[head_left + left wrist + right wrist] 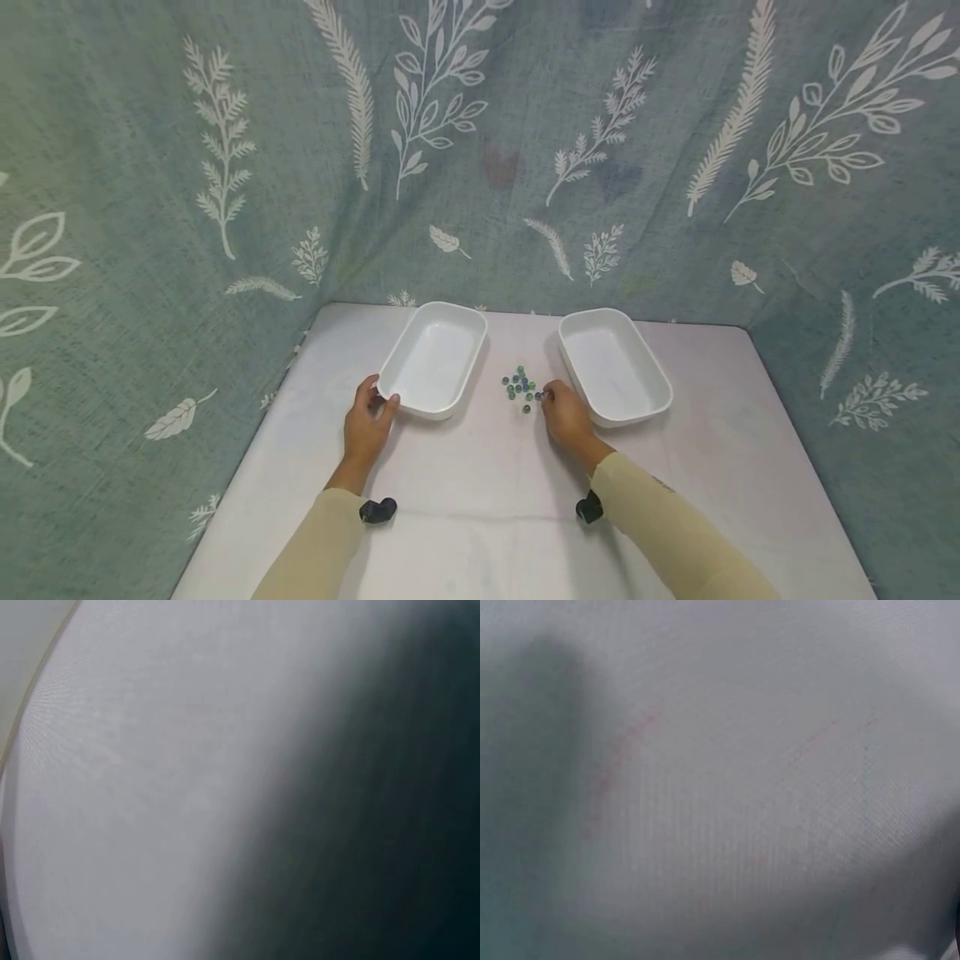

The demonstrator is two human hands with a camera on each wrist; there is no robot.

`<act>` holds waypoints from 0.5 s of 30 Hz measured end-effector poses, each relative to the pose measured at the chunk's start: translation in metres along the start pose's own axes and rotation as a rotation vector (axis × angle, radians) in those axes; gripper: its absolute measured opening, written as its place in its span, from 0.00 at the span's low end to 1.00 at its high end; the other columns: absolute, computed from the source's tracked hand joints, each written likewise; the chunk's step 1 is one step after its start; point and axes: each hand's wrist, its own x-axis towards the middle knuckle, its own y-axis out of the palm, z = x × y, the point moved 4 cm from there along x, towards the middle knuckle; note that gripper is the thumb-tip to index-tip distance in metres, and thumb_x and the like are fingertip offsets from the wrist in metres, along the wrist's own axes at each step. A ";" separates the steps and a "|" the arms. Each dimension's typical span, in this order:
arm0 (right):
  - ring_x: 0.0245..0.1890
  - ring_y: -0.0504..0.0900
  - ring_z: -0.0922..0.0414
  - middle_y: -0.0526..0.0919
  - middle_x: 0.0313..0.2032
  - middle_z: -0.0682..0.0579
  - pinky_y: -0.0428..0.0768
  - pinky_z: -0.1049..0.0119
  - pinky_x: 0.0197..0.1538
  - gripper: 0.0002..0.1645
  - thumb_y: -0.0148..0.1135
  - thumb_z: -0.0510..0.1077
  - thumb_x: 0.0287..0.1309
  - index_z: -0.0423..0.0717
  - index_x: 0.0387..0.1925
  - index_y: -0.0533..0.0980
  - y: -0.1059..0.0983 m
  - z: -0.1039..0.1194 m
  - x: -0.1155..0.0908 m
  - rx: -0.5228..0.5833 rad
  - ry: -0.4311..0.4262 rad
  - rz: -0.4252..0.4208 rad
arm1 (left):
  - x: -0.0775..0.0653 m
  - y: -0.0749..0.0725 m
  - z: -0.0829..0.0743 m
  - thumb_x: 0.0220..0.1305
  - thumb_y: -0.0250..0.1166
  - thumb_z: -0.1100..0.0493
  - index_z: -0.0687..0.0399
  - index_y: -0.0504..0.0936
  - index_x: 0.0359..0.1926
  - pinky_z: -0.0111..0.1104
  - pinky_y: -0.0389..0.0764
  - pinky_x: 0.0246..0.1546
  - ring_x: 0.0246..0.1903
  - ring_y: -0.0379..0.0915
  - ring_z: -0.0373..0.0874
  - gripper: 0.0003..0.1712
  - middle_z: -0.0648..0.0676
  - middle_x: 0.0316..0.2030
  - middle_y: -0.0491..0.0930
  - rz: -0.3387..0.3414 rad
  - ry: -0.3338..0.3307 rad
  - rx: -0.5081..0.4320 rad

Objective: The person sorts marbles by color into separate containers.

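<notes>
Head view, left hand [370, 425]: Fingers and thumb part around the near-left corner of the left tray [435, 358], its grip apparently steadying the white rim.
Head view, right hand [567, 419]: Fingertips dip to the right edge of the marbles [525, 387], just beside the right tray [615, 367]; whether this grip has pinched a ball, or how wide it stands, cannot be told.
Head view, marbles: Small blue and green balls lie loosely grouped on the pale desk [472, 479] between both trays.
Step in hand: Seemingly picking up a marble; the next move calls for a sure pinch on one ball without scattering its neighbors.
Hard to see: The right fingertips hide what lies beneath them, and the balls are too small and crowded to count surely.
Left wrist view: Pale surface, a dark blur filling the right side, a pale curved edge cut off upper left; neither fingers nor marbles can be identified.
Right wrist view: Blurred gray-white expanse, shadowy at left and lower right; the grip's hold is not shown.
</notes>
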 end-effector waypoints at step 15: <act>0.45 0.77 0.55 0.79 0.48 0.51 0.76 0.58 0.50 0.16 0.52 0.45 0.70 0.47 0.56 0.73 -0.008 0.027 0.011 0.038 -0.017 0.026 | -0.002 0.001 0.002 0.65 0.64 0.45 0.43 0.61 0.69 0.52 0.61 0.61 0.55 0.71 0.55 0.35 0.60 0.55 0.77 0.020 -0.042 0.006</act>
